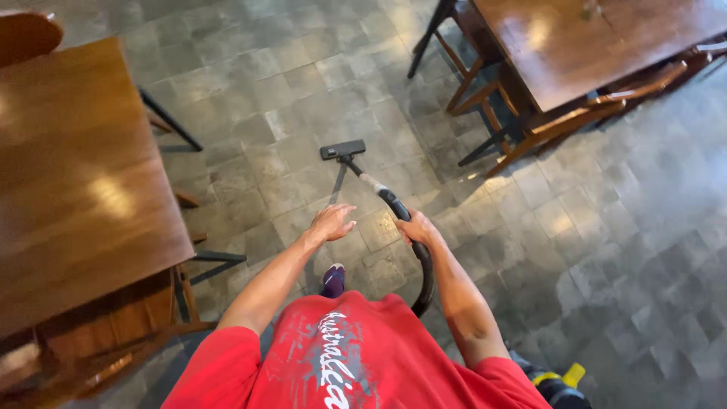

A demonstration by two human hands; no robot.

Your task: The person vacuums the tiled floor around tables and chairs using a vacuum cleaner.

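Hands: right (416, 227) gripping black curved vacuum wand (379, 189); left (332, 222) hovering spread beside it | flat nozzle (342, 149) sweeping grey tiled floor (606, 242); progress unclear.

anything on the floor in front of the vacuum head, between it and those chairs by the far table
Nothing visible: the vacuum head sits on bare grey tile, and the stretch of floor toward the chairs shows no objects.

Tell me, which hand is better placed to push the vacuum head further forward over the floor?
The right hand: it already grips the vacuum wand behind the floor head. The left hand is open, holding nothing.
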